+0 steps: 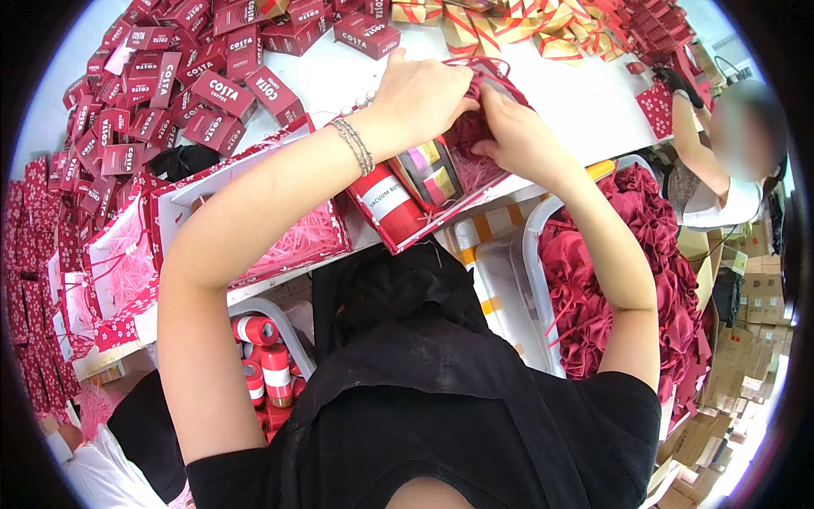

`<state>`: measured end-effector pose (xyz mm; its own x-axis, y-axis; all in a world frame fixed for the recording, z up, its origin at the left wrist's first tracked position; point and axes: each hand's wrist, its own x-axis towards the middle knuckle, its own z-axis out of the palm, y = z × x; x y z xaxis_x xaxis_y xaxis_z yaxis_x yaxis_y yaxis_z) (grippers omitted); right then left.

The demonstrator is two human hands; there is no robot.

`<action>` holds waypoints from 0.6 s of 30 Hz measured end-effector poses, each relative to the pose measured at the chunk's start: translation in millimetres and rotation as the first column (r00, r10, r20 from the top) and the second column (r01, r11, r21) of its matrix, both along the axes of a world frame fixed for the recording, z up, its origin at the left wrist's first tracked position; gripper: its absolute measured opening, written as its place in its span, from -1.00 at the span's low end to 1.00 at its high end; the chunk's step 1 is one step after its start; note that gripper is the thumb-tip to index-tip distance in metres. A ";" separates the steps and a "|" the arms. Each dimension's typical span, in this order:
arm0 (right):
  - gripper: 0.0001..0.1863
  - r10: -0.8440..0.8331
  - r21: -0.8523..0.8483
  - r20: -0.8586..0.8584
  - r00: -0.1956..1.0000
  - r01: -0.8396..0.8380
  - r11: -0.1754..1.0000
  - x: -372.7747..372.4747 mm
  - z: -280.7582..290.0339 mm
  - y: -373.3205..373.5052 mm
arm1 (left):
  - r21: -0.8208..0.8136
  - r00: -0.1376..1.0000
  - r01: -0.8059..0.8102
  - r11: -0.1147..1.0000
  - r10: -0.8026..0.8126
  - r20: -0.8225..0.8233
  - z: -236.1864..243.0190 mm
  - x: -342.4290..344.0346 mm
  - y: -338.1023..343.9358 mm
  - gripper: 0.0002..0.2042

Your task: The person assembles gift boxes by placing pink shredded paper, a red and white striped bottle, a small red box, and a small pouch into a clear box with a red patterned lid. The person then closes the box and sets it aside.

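Note:
A dark red gift box (pixel 397 231) lies in front of me, tilted across the table's near edge. In it are a red cylinder with a white label (pixel 387 200), a dark package with yellow and pink labels (pixel 431 174) and pink shredded paper (pixel 477 170). My left hand (pixel 424 97) reaches over from the left with its fingers closed on dark red cloth (pixel 471 127) at the box's far end. From the right, my right hand (pixel 524 140) grips the same cloth, thumb and fingers bent around it. The fingertips are partly hidden by the cloth and hands.
Many small dark red cartons (pixel 222 92) are piled at the far left. Gold boxes with red ribbon (pixel 500 25) lie at the back. More gift boxes with pink shreds (pixel 305 237) stand left. Below are bins of red cylinders (pixel 275 369) and red cloth (pixel 585 280). A co-worker (pixel 721 182) is at right.

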<state>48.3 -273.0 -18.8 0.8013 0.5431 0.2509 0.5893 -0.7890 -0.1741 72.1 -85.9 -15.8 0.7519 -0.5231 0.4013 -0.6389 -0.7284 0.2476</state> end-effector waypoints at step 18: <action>-0.62 0.317 -0.023 0.045 0.947 -0.316 0.948 -60.7 6.8 -11.9 | -0.027 0.913 0.407 0.913 -0.406 0.033 86.7 -9.5 12.2 -0.77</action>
<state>-12.4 -284.9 -12.0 0.5749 0.7710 0.2740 0.8164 -0.5627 -0.1295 62.7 -73.8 70.8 0.4659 -0.7675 0.4403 -0.8847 -0.3960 0.2459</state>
